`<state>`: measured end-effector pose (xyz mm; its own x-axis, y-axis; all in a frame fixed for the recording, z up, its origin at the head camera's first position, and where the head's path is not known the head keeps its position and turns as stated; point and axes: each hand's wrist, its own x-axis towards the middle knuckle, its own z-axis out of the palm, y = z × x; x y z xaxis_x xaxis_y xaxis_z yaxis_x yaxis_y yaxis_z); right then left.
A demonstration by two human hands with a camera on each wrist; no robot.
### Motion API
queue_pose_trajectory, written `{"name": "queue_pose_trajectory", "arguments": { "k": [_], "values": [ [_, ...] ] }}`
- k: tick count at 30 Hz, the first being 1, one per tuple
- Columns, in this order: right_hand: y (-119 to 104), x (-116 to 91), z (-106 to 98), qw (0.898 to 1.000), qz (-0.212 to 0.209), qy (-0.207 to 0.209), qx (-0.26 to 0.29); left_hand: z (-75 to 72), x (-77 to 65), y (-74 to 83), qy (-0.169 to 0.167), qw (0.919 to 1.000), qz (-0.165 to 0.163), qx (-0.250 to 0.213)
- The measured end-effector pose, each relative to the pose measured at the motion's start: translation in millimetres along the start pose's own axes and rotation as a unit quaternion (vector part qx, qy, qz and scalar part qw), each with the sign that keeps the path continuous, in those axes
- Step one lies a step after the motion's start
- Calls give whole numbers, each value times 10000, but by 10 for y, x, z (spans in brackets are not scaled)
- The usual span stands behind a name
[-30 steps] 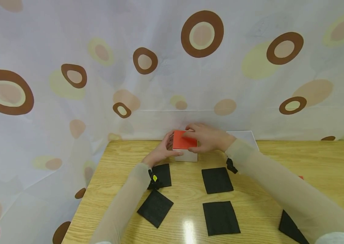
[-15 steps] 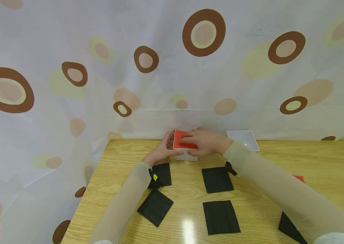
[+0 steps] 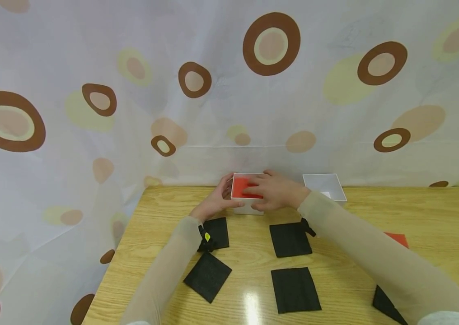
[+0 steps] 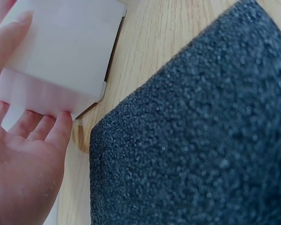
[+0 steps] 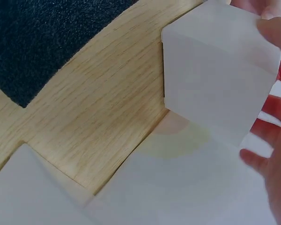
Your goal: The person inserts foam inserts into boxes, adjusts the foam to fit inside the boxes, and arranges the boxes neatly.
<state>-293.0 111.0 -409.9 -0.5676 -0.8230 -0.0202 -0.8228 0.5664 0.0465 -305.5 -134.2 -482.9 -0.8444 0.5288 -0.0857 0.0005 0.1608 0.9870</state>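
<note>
A white open-topped box (image 3: 248,208) stands at the table's back edge against the patterned sheet. My left hand (image 3: 213,200) grips its left side, thumb on the front face and fingers along the side wall. Inside the box, a flat red square (image 3: 242,186) lies below the rim. My right hand (image 3: 275,190) reaches over the box from the right, its fingers pressing down on the red square. Its thumb (image 5: 277,32) touches the box's front face. The right part of the red square is hidden under this hand.
A second white box (image 3: 324,182) stands right of the first, with something white in it. Black felt-like squares (image 3: 290,240) lie on the wooden table (image 3: 250,262) in front. Another red piece (image 3: 398,239) and a black piece (image 3: 388,305) show partly behind the right sleeve.
The red square has gone from lying across the box's top to down inside, below the rim. My right hand has shifted slightly down and right; my left hand has stayed put.
</note>
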Motion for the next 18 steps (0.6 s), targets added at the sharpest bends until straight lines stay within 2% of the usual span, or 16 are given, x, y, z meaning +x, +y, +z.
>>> {"name": "queue_pose_trajectory", "arguments": {
  "k": [5,7,10,14,18],
  "values": [
    [56,-27,18,9957,-386,782,327,-1,-1,-3,-45,10000,85,-24],
    [76,-45,16,9931,-475,954,483,-9,4,-10,-29,9999,93,-33],
    [89,-66,16,9925,-499,919,628,-15,14,-14,-9,10000,72,-38],
    [88,-80,17,9945,-492,739,553,-8,14,-9,-11,10000,46,-25],
    [88,-98,-16,9934,-427,758,746,4,11,-8,3,10000,39,13]
  ]
}}
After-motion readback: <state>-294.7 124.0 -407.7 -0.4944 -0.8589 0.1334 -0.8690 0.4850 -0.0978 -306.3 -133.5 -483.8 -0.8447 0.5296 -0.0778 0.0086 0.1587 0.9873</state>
